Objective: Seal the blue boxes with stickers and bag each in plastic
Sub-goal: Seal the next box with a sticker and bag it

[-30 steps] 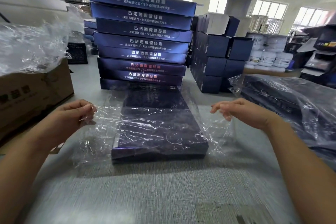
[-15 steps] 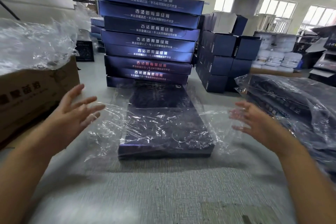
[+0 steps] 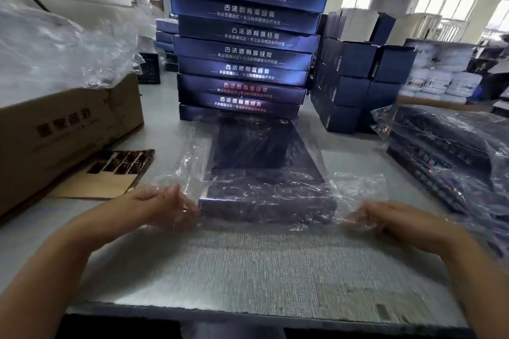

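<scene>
Lying flat on the grey bench point(image 3: 248, 264) at the centre of the frame, the blue box point(image 3: 264, 173) sits lengthwise, its short near end toward the camera, inside a clear plastic bag point(image 3: 190, 157) whose loose film spreads out on both sides. The left hand point(image 3: 165, 203) is at the box's near left corner and the right hand point(image 3: 385, 217) is beside the near right corner, each palm down with wrinkled film draped over its fingers. The blur and the film hide whether the fingers pinch the bag or only lie against it, so I cannot tell the grip of either hand. Just behind the box, touching its far end, rises a tall stack of blue boxes point(image 3: 242, 49) with white lettering on their sides. Right of that stack stand smaller dark blue cartons point(image 3: 358, 85). At the right edge of the frame lies a pile of bagged boxes point(image 3: 446, 151). At the left is a cardboard carton point(image 3: 68, 129) heaped with clear plastic point(image 3: 55, 47), and a brown sheet point(image 3: 118, 168) bearing dark rectangular patches lies on the bench beside it.
</scene>
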